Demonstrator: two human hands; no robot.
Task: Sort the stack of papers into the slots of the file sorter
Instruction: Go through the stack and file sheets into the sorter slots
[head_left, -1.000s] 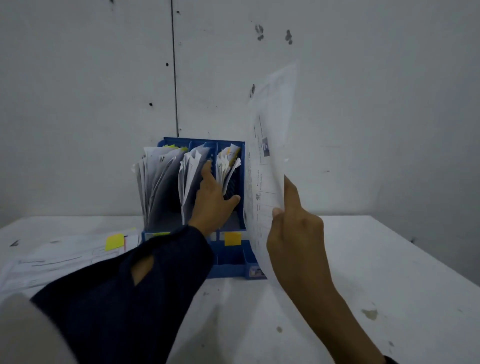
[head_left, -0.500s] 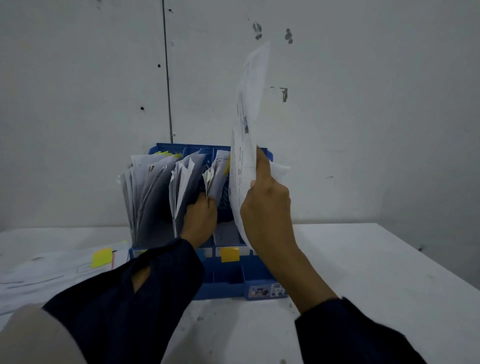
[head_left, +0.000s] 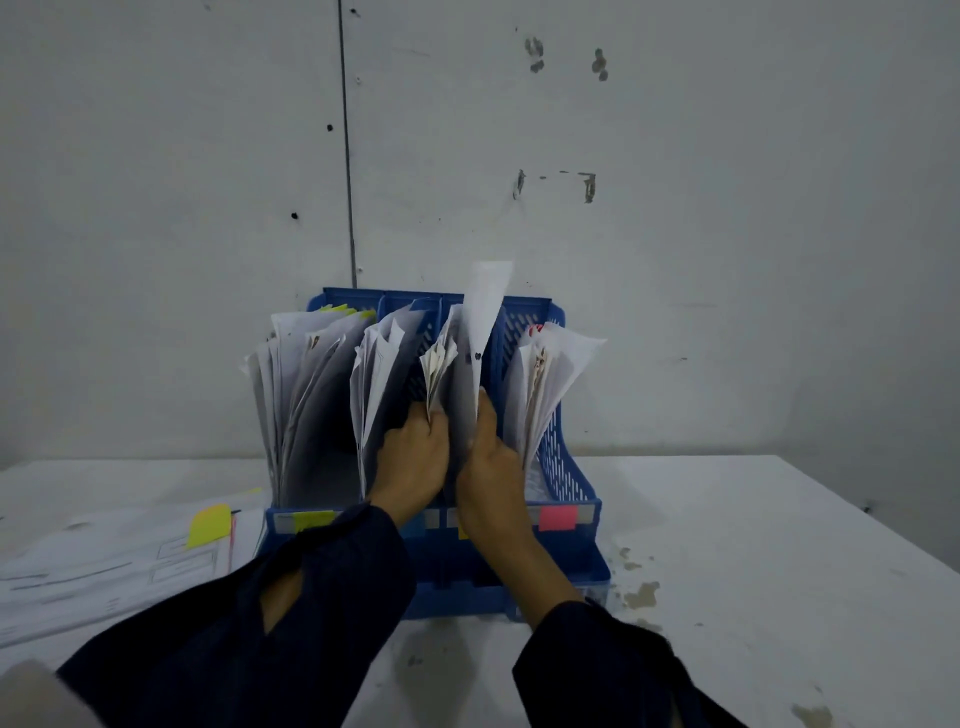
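Blue perforated plastic file sorter (head_left: 563, 457) on white desk (head_left: 753, 519): right hand (head_left: 491, 462), grip pinching white paper sheet (head_left: 480, 332), is feeding it into 3rd slot w/ left hand (head_left: 415, 457) parting papers. Best pushing straight down, gap held wide.

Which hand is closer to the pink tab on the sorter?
Right. The right hand is just up-left of the pink tab; the left hand is farther left.

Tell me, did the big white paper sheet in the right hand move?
Yes. The white paper sheet came down from high against the wall into the blue plastic file sorter, third slot from the left, pinched by the right hand.
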